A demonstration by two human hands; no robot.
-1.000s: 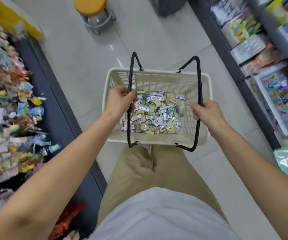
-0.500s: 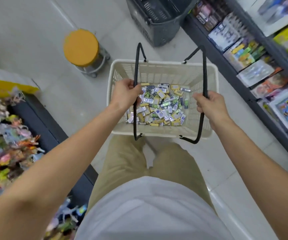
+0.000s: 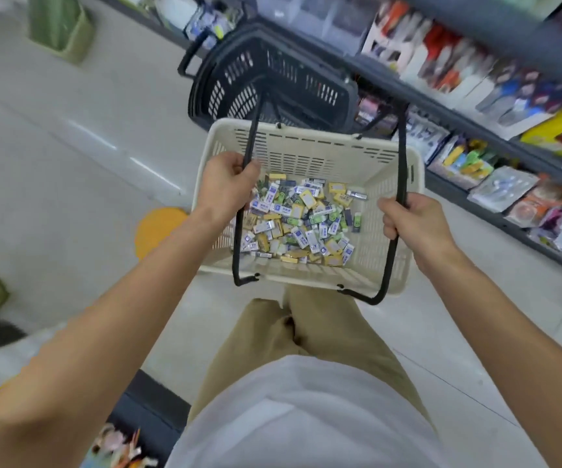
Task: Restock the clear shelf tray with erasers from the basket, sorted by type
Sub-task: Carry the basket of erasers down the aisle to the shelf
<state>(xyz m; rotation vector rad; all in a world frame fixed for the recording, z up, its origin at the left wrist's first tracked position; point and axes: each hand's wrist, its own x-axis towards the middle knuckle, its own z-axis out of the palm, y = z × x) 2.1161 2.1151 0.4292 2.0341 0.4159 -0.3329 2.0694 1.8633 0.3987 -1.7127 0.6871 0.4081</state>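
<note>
Holding basket of erasers aloft, left hand and right hand each curled tight round one black handle.

Erasers in basket; second basket behind it on floor; shelves right; stool left.

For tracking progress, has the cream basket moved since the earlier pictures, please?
Yes: the cream basket went forward, past the yellow stool, toward the dark floor basket.
</note>
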